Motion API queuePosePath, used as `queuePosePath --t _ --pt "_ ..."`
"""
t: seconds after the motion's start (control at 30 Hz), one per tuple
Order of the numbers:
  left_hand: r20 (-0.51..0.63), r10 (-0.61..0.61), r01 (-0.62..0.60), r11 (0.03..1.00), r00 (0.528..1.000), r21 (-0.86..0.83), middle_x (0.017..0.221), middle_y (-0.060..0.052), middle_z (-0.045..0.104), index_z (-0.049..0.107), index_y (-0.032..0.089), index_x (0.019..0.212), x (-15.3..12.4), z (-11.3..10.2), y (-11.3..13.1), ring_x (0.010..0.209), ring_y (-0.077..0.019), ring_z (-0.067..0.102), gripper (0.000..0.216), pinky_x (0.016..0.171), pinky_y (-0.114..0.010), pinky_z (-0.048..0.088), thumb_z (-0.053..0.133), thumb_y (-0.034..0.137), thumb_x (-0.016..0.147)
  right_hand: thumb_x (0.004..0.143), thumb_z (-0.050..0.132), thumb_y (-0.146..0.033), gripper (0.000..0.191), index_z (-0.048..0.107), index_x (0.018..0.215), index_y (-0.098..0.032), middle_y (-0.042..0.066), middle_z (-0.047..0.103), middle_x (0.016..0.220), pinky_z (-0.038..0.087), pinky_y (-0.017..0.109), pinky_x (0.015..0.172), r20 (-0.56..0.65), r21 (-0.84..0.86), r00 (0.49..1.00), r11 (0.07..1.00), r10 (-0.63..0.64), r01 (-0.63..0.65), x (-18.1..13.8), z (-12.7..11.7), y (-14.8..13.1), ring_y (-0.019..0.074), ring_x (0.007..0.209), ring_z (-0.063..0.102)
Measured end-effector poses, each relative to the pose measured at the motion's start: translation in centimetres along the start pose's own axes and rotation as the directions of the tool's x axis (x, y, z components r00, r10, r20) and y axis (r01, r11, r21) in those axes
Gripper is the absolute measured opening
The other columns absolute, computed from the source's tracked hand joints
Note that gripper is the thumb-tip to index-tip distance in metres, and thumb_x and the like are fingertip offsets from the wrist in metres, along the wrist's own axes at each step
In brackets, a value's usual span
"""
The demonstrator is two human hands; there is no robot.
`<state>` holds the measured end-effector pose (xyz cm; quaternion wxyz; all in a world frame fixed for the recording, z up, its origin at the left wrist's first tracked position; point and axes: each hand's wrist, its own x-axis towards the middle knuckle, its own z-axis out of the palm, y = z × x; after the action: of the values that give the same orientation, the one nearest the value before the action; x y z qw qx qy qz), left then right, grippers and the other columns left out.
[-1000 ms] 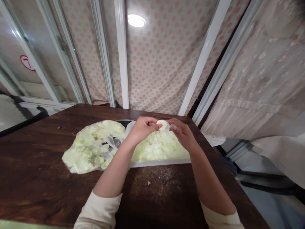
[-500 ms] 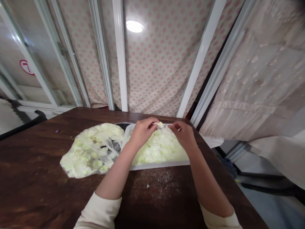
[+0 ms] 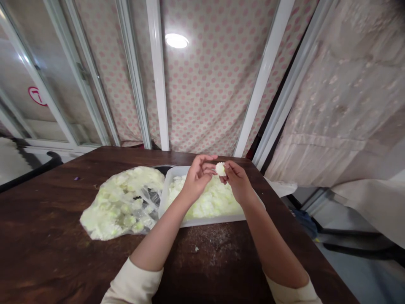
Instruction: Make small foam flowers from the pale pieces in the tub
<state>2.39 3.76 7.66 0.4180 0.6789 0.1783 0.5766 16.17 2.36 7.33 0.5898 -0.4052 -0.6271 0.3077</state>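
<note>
A small ruffled, creamy white flower-like piece (image 3: 220,169) is pinched between the thumb and fingers of my right hand (image 3: 238,179), above the tray. Beside it, my left hand (image 3: 199,175) has its fingers apart and bent toward the piece; whether the fingertips touch it I cannot tell. Below both hands stands a translucent white plastic tray (image 3: 209,220), filled with a heap of loose pale petal-like pieces (image 3: 209,200). Left of the tray lies a clear plastic bag (image 3: 118,202) full of pale yellow-green, ruffled pieces.
The dark wooden table (image 3: 47,236) carries everything, with white crumbs (image 3: 218,249) scattered before the tray. A dark round rim (image 3: 164,168) shows behind the bag and tray. Sliding glass panels with a dotted curtain (image 3: 209,97) rise behind the table.
My left fingers have opened from their pinch on a small white bit. A rounded ruffled piece now shows in my right hand, which has moved slightly left toward the left one.
</note>
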Motion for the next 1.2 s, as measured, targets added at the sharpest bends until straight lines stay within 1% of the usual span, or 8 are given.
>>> queuePosePath --t 0.07,0.17,0.43,0.57,0.77,0.9,1.03,1.2 --pt "0.036 -0.205 0.208 0.958 0.978 -0.197 0.095 -0.007 0.057 0.044 0.017 0.095 0.1 0.3 -0.1 0.069 -0.0114 0.059 0.021 0.056 -0.024 0.048 0.047 0.030 0.078 0.083 0.042 -0.048 0.034 0.045 0.066 -0.019 -0.003 0.042 0.054 0.036 0.022 0.047 -0.042 -0.146 0.997 0.988 -0.060 0.053 -0.2 0.0 -0.2 0.0098 0.049 0.045" --pt "0.147 -0.380 0.404 0.892 0.913 -0.202 0.063 0.001 0.051 0.043 0.016 0.079 0.1 0.8 -0.3 0.052 -0.0087 0.053 0.024 0.044 -0.019 0.038 0.049 0.040 0.079 0.086 0.037 -0.046 0.035 0.044 0.065 -0.019 -0.002 0.043 0.053 0.036 0.023 0.048 -0.055 -0.335 0.992 0.938 -0.114 0.089 -0.7 0.2 -0.6 0.0108 0.050 0.046" --pt "0.101 -0.380 0.388 0.918 0.919 -0.078 0.050 0.006 0.039 0.041 0.017 0.069 0.0 1.1 -0.6 0.043 -0.0059 0.043 0.032 0.041 -0.018 0.031 0.047 0.046 0.081 0.088 0.032 -0.043 0.039 0.039 0.058 -0.020 -0.001 0.039 0.049 0.022 0.026 0.049 -0.133 -0.725 0.949 0.681 -0.287 0.104 -0.4 -0.8 -0.3 0.0116 0.045 0.035" --pt "0.071 -0.374 0.376 0.926 0.925 -0.022 0.048 0.006 0.038 0.040 0.018 0.068 0.0 0.8 -0.5 0.041 -0.0050 0.038 0.033 0.040 -0.017 0.027 0.043 0.047 0.082 0.087 0.035 -0.045 0.032 0.047 0.071 -0.020 0.001 0.049 0.057 0.025 0.025 0.051 -0.146 -0.716 0.965 0.697 -0.220 0.050 -0.2 -1.4 -0.2 0.0146 0.052 0.044" --pt "-0.012 -0.323 0.323 0.943 0.946 0.075 0.054 0.006 0.029 0.035 0.018 0.066 0.0 0.8 -0.7 0.044 -0.0045 0.034 0.031 0.042 -0.017 0.031 0.039 0.043 0.084 0.088 0.032 -0.047 0.034 0.042 0.069 -0.020 -0.002 0.046 0.056 0.034 0.023 0.052 0.117 -0.366 0.989 0.921 -0.094 0.131 -0.6 -0.3 -0.6 0.0116 0.054 0.047" --pt "-0.034 -0.288 0.290 0.948 0.957 0.128 0.058 0.005 0.033 0.040 0.017 0.067 0.0 0.8 -0.6 0.049 -0.0055 0.036 0.031 0.044 -0.017 0.035 0.040 0.043 0.083 0.084 0.042 -0.048 0.032 0.039 0.067 -0.020 -0.005 0.041 0.051 0.036 0.022 0.049 0.092 -0.251 0.995 0.966 -0.048 0.070 -0.6 0.4 -0.2 0.0096 0.047 0.045" --pt "-0.045 -0.297 0.300 0.948 0.954 0.103 0.060 0.003 0.038 0.045 0.016 0.069 0.0 1.0 -0.4 0.051 -0.0065 0.039 0.037 0.044 -0.017 0.038 0.039 0.050 0.083 0.085 0.041 -0.044 0.030 0.043 0.066 -0.020 -0.003 0.044 0.055 0.039 0.021 0.051 0.052 -0.306 0.994 0.946 -0.095 0.107 -0.7 0.6 -0.3 0.0104 0.052 0.050" --pt "0.107 -0.321 0.322 0.947 0.941 0.009 0.054 0.004 0.043 0.042 0.017 0.073 -0.2 1.3 -0.5 0.047 -0.0065 0.042 0.036 0.043 -0.017 0.033 0.037 0.051 0.083 0.087 0.040 -0.038 0.030 0.046 0.065 -0.019 -0.002 0.049 0.051 0.034 0.021 0.049 -0.068 -0.502 0.987 0.860 -0.144 0.091 -0.7 0.2 -0.6 0.0118 0.050 0.053"
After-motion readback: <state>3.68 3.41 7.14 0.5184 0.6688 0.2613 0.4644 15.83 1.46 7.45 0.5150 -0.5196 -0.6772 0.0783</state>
